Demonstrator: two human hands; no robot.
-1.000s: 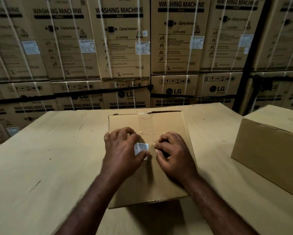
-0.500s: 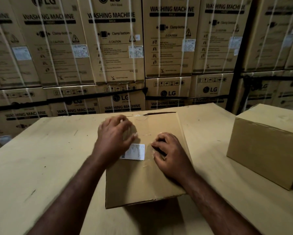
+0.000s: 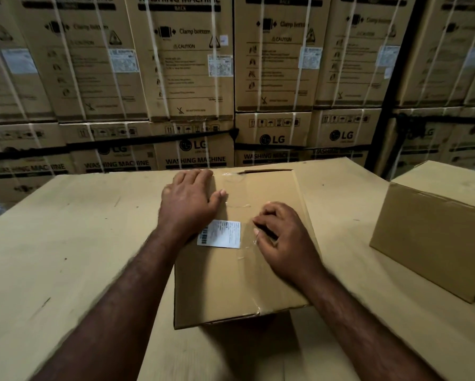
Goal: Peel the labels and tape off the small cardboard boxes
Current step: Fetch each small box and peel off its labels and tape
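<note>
Label [image 3: 219, 234] between flat left hand [image 3: 188, 202], curled right hand [image 3: 283, 243]

Box [image 3: 231, 284] sits centre on the table [image 3: 66, 243], label [image 3: 220, 233] on top between left hand [image 3: 188, 200] and right hand [image 3: 283, 243]; second box [image 3: 428, 243] off right, cartons [image 3: 192, 64] stacked behind.

A plain tan cardboard box [image 3: 231, 284] bears a white label [image 3: 220, 234] with black barcode print and glossy clear tape [image 3: 237, 193].
</note>
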